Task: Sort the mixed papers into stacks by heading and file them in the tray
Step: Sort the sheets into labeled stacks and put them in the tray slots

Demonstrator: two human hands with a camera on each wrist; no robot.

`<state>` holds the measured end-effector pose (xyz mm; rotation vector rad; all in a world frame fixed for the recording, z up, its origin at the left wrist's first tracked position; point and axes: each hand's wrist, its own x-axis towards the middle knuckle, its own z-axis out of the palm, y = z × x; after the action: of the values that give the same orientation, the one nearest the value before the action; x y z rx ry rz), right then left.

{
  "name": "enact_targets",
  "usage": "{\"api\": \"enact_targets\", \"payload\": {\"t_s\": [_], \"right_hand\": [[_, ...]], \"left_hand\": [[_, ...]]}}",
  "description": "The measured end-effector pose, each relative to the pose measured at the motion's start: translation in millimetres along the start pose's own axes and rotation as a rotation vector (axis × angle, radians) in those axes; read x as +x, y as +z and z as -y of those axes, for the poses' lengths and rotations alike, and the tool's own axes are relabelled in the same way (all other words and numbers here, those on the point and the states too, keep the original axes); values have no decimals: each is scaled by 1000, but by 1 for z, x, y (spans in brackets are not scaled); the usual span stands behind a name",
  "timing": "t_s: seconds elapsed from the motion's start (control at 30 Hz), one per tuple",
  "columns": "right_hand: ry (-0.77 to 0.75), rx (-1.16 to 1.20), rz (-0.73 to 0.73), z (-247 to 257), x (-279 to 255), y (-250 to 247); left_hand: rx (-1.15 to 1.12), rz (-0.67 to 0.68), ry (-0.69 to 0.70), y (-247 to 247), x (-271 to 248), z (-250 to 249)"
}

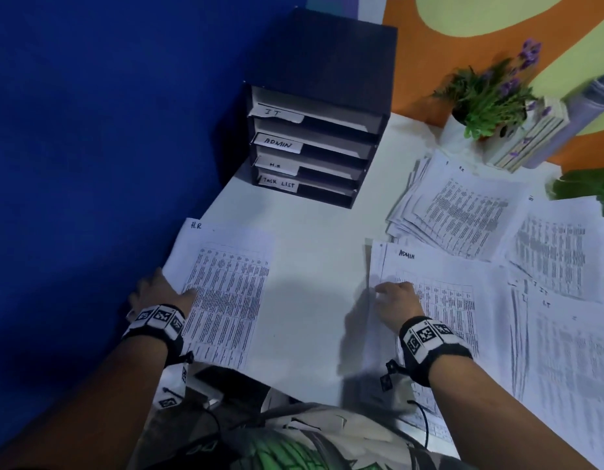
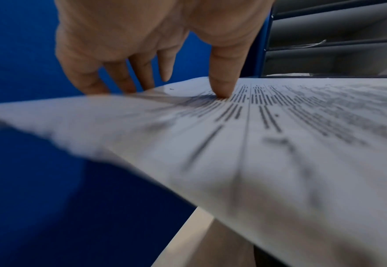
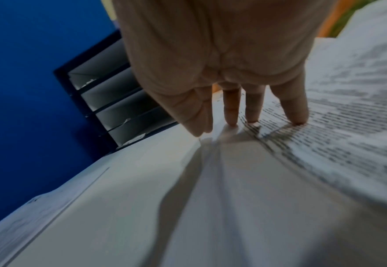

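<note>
Left hand pinches the H.R sheet at its near-left edge, thumb on top. Right hand presses flat-fingered on the ADMIN stack. Paper's light, floppy, slippery; best gripped at the edges. Tray sits beyond both hands.

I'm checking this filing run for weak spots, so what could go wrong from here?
The H.R sheet overhangs the table edge where the left hand pinches it, so it may slip or crease. The loose fanned pile lies close to the ADMIN sheet under the right hand, so headings could get mixed. The tray has four close slots, so a misfile is possible.
</note>
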<state>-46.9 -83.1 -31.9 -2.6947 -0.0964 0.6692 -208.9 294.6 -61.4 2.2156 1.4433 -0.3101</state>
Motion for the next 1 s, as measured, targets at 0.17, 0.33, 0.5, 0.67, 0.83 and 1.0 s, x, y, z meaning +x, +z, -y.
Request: {"api": "enact_targets", "payload": {"t_s": [0.17, 0.33, 0.5, 0.67, 0.83, 1.0], "right_hand": [[2, -34, -3, 0, -1, 3], [15, 42, -12, 2, -5, -2], [-107, 118, -79, 1, -17, -9], [-160, 473, 40, 1, -31, -35], [-92, 952, 152, -10, -36, -52], [61, 1294, -80, -39, -45, -83]], "left_hand": [[-108, 27, 71, 2, -6, -10], [-198, 51, 167, 2, -20, -26], [-497, 61, 341, -6, -62, -74], [-764, 110, 544, -23, -100, -134], [-839, 200, 602, -2, -130, -189], [-710, 280, 613, 41, -164, -216]]}}
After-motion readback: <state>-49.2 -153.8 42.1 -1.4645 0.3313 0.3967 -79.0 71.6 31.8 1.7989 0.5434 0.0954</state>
